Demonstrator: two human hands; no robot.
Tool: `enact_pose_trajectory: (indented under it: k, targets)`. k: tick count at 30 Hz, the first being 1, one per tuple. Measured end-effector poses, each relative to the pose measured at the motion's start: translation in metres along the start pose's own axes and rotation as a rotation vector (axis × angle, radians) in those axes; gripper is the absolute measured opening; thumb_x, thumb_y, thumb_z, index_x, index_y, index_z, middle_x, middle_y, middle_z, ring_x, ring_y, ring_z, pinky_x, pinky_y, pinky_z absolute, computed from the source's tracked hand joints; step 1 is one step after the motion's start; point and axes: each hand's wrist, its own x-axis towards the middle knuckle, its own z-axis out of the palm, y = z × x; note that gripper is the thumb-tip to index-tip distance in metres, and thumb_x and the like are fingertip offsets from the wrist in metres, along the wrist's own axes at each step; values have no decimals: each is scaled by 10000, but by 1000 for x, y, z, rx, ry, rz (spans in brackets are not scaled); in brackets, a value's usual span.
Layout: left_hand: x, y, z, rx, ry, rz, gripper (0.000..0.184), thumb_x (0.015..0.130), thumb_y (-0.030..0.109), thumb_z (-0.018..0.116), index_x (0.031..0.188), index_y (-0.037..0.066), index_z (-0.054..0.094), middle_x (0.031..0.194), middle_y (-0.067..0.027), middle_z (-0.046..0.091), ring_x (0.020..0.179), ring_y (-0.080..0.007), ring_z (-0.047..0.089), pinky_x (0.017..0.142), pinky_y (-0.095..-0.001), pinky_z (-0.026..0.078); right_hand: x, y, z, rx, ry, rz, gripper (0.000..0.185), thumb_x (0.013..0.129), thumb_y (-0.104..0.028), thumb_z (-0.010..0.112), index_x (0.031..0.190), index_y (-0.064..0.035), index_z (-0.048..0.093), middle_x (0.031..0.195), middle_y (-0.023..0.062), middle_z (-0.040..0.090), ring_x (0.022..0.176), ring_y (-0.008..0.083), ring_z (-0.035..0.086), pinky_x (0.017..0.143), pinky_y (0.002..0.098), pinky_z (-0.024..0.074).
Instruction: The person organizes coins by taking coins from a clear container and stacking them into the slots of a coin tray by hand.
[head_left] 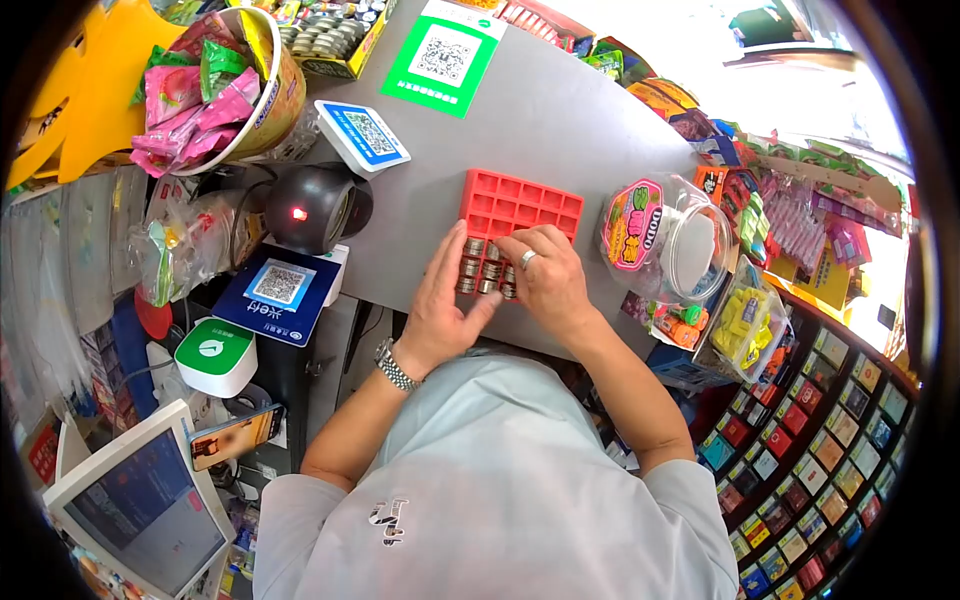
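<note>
A red compartment tray (pixel 522 186) lies on the grey counter, its far cells without coins. Short stacks of silver coins (pixel 468 268) stand in its near cells, in several rows. My left hand (pixel 441 305) rests along the tray's left side, fingers stretched out and thumb apart near the front row; it holds nothing. Over the tray's right side, my right hand (pixel 552 280), with a ring on one finger, has its fingers curled and its fingertips pinched at coins in the far row of stacks. The palm of this hand hides some near cells.
A clear plastic jar (pixel 668 240) stands right of the tray. To the left are a black scanner (pixel 310 207), a white-and-blue QR stand (pixel 362 137) and a tub of pink candy packets (pixel 270 100). A green QR card (pixel 445 58) lies on the counter (pixel 560 110).
</note>
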Motion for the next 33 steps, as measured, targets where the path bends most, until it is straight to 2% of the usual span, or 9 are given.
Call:
enact_pose_trajectory:
  k: [2, 7, 11, 17, 21, 27, 29, 31, 33]
  targets:
    - [-7, -5, 4, -39, -115, -1, 1108, 819, 185, 844, 1627, -36, 119, 1685, -280, 174, 1561, -430, 225, 1256, -473, 269, 1, -7, -5, -123, -77, -59, 377, 761, 27, 699, 1131, -36, 734, 1096, 91, 695, 1054, 295, 628, 919, 437, 522]
    - [-11, -12, 11, 147, -110, 34, 1113, 851, 293, 827, 1634, -29, 104, 1695, -286, 136, 1563, -455, 197, 1257, -526, 235, -10, -22, -15, -189, 19, 139, 511, 778, 56, 653, 1285, -1, 678, 1289, 179, 625, 1137, 381, 589, 972, 451, 505]
    - [0, -10, 9, 577, -187, 151, 1155, 877, 484, 773, 1644, -16, 68, 1700, -295, 99, 1572, -465, 155, 1250, -591, 186, -37, -15, -31, -12, 171, 191, 454, 822, 84, 658, 1269, 10, 672, 1251, 173, 651, 1119, 381, 600, 962, 446, 509]
    - [-1, -14, 8, 456, -232, 126, 1195, 873, 584, 733, 1648, -8, 43, 1707, -296, 52, 1583, -465, 94, 1251, -622, 103, -74, -22, -67, 213, 207, 239, 268, 888, 69, 675, 1146, 8, 716, 1126, 160, 711, 1017, 330, 670, 870, 403, 551]
    - [5, -1, -7, 33, -98, -38, 1042, 999, 508, 634, 1636, -45, 22, 1716, -276, 59, 1595, -402, 103, 1283, -512, 92, -99, -17, -120, 275, 275, 281, 252, 892, 56, 685, 1131, -15, 728, 1091, 154, 726, 957, 317, 718, 828, 372, 575]
    - [34, 80, 9, -130, -46, -23, 806, 1018, 171, 649, 1627, -42, 166, 1697, -202, 231, 1571, -327, 253, 1235, -466, 293, -87, 28, -241, -55, 359, 218, 234, 904, 38, 632, 1120, 8, 718, 1054, 186, 726, 942, 350, 719, 830, 371, 579]
    - [47, 111, 39, -420, -247, -113, 810, 1011, 149, 650, 1631, -32, 162, 1703, -184, 225, 1567, -323, 260, 1237, -480, 291, -65, 38, -255, -221, -7, 112, 212, 901, 19, 606, 1077, 49, 721, 1130, 226, 721, 1035, 354, 709, 881, 403, 568]
    - [62, 116, 75, -462, -340, -91, 827, 1007, 39, 618, 1657, 19, 107, 1719, -179, 181, 1587, -317, 202, 1262, -468, 221, -31, 56, -245, -337, -536, 327, 211, 864, -26, 627, 1029, 57, 728, 1156, 244, 715, 989, 376, 721, 833, 438, 587]
    - [75, 105, 111, -69, -387, 68, 937, 996, 122, 679, 1654, 7, 21, 1706, -250, 155, 1583, -364, 193, 1256, -474, 236, -2, 58, -236, -396, -781, 347, 177, 831, -44, 669, 961, 51, 743, 1084, 238, 737, 920, 383, 739, 789, 453, 602]
